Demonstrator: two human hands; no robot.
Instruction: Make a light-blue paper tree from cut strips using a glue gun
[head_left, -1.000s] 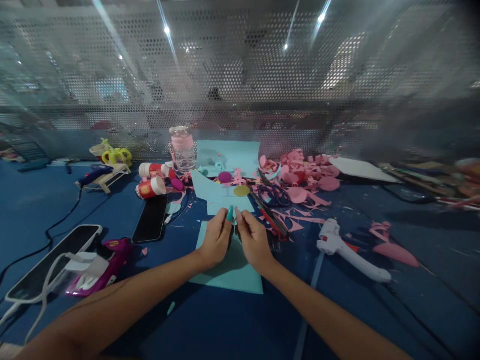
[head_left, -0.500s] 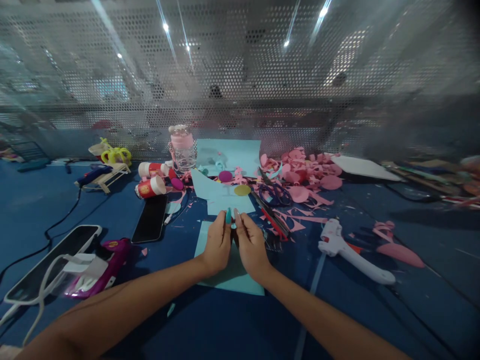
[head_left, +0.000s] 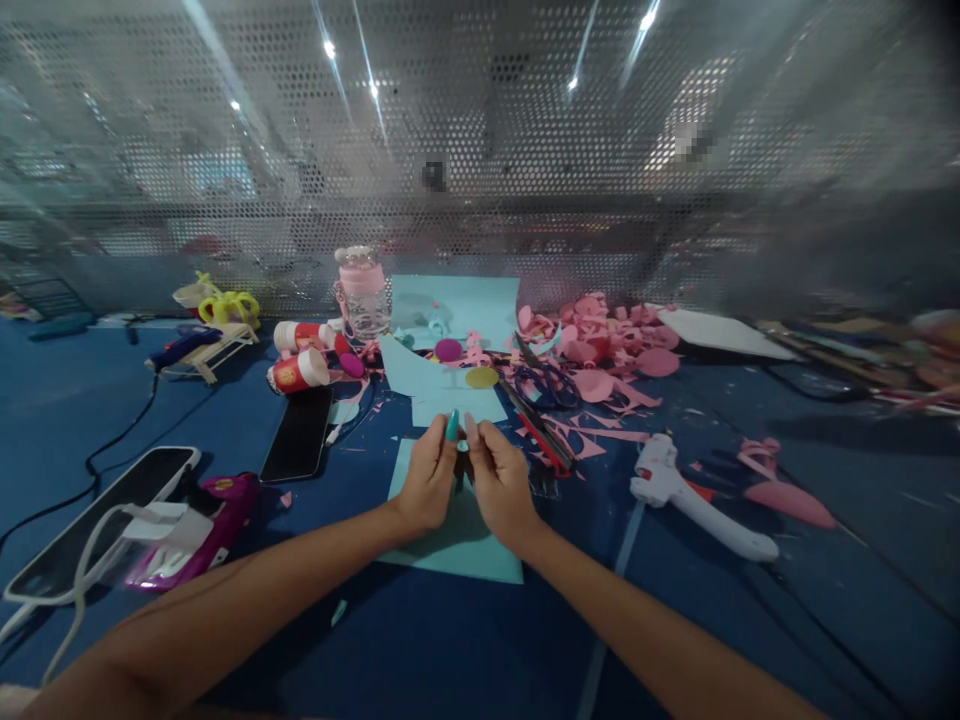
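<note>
Over the teal sheet (head_left: pixel 450 545), both hands (head_left: pixel 463 478) still pinched together on a tiny teal scrap (head_left: pixel 463 446), barely shifted.

Both forearms are reaching forward from the lower corners and converging at the centre, wrists nearly level. The left hand (head_left: pixel 427 480) and the right hand (head_left: pixel 499 485) are sitting side by side, knuckles almost touching, each closing thumb and forefinger in a pinching grip (what they pinch is too small to tell).

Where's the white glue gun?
The white glue gun lies on the blue table, to the right of the right hand, near pink paper scraps.
</note>
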